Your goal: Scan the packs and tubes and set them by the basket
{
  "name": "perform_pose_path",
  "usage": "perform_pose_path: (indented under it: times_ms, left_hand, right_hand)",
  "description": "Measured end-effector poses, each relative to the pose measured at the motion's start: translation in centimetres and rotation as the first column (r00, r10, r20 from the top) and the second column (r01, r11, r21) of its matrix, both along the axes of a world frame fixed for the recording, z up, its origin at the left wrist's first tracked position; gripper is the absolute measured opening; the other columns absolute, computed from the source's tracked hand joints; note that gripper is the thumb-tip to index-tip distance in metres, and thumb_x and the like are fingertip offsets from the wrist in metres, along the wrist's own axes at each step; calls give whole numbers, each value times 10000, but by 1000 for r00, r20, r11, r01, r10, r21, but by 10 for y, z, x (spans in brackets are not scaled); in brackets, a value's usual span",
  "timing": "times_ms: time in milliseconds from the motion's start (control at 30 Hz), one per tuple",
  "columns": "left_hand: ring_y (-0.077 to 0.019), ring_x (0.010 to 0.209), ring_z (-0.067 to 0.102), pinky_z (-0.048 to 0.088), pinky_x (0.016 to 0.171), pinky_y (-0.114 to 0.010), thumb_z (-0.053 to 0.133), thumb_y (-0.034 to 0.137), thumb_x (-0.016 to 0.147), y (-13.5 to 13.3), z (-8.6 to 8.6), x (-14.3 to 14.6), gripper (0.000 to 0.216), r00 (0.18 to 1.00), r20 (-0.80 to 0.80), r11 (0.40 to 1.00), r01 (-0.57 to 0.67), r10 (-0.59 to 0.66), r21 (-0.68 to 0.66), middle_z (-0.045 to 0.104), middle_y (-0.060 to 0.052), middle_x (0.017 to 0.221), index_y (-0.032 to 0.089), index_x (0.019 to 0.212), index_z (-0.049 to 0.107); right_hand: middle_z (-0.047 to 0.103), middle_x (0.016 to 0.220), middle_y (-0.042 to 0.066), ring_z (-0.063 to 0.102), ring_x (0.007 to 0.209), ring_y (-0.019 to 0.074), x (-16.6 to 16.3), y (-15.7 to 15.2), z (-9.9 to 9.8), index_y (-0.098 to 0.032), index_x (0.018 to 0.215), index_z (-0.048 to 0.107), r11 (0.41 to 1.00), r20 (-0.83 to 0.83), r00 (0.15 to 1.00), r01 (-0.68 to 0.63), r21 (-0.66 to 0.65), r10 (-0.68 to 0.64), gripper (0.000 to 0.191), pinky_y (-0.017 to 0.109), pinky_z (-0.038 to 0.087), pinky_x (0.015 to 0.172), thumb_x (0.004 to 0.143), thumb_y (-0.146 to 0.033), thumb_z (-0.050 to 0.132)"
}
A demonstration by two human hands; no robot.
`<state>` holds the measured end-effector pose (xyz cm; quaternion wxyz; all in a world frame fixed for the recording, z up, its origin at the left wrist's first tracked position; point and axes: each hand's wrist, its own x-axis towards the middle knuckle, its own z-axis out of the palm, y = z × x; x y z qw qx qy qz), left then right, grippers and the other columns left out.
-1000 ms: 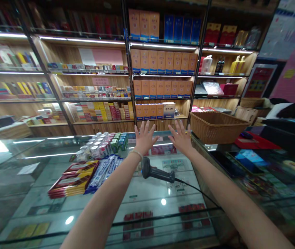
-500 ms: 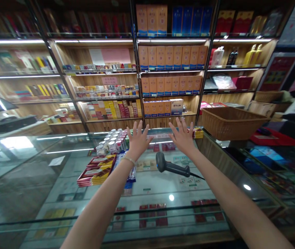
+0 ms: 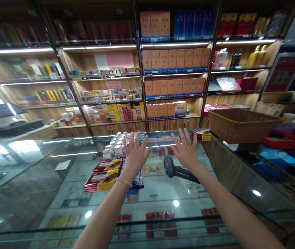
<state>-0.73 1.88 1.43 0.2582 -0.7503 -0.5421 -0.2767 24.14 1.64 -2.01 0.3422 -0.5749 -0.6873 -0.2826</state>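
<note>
A shop: stocked shelves (image 3: 173, 62), glass counter (image 3: 33, 180), barcode scanner (image 3: 178, 169).

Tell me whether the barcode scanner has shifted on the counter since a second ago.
No: the barcode scanner still lies right of the chocolate bar stack on the glass counter; only the camera shifted.

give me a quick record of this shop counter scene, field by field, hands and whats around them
place: glass display counter in front of lit wooden shelves
hands: left hand and right hand both open, fingers spread, holding nothing, raised above the counter
nearest thing: black handheld barcode scanner lying on the glass, by the right wrist
left side: stack of flat red and yellow packs; cluster of small white-capped bottles behind it
right side: brown woven basket on the counter
</note>
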Motion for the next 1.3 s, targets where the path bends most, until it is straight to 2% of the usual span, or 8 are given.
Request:
perform_pose_path:
  times_ms: [300, 533, 1000, 1167, 1300]
  left_hand:
    - [-367, 1615, 213, 68, 1284, -684, 513, 484, 1018, -14, -7, -9, 552, 999, 6, 999, -33, 33, -10, 306, -117, 1730, 308, 1540, 532]
    - [-367, 1593, 273, 80, 1278, -689, 500, 487, 1025, -12, -18, -18, 537, 999, -14, 999, -46, 47, 8, 329, -131, 1719, 302, 1526, 553]
    - [-387, 1575, 298, 145, 1258, -718, 494, 489, 1021, -8, -17, -25, 537, 998, 37, 998, -54, 55, -29, 334, -123, 1718, 295, 1517, 563]
    - [-379, 1588, 275, 86, 1270, -722, 493, 491, 1023, -7, -6, -26, 536, 998, 25, 998, -56, 57, -42, 335, -99, 1720, 309, 1524, 552]
    - [-369, 1595, 260, 114, 1278, -700, 497, 480, 1023, -10, 6, -24, 523, 999, -8, 995, -49, 49, -87, 361, -106, 1708, 300, 1509, 569]
  right_hand:
    - [419, 1666, 139, 283, 1563, 335, -2, -8, -13, -278, 1529, 538, 1000, 6, 1000, -1, 5, 1, 513, 644, 56, 1262, 1051, -454, 477]
    - [451, 1647, 146, 325, 1544, 325, 0, -9, -20, -261, 1498, 574, 1000, 8, 1000, 14, 23, -14, 489, 629, 78, 1268, 1053, -443, 478]
    - [516, 1598, 146, 382, 1506, 320, -6, -10, -19, -251, 1461, 604, 999, 34, 999, 2, 43, -3, 453, 614, 132, 1248, 1069, -415, 450]
    - [505, 1605, 158, 366, 1515, 329, -17, -8, -5, -236, 1440, 622, 999, 46, 998, -44, 24, 43, 455, 631, 103, 1249, 1068, -425, 442]
    - [461, 1637, 154, 337, 1533, 332, -30, -8, 14, -227, 1436, 626, 996, 58, 994, -92, 8, 91, 468, 641, 83, 1250, 1070, -436, 422]
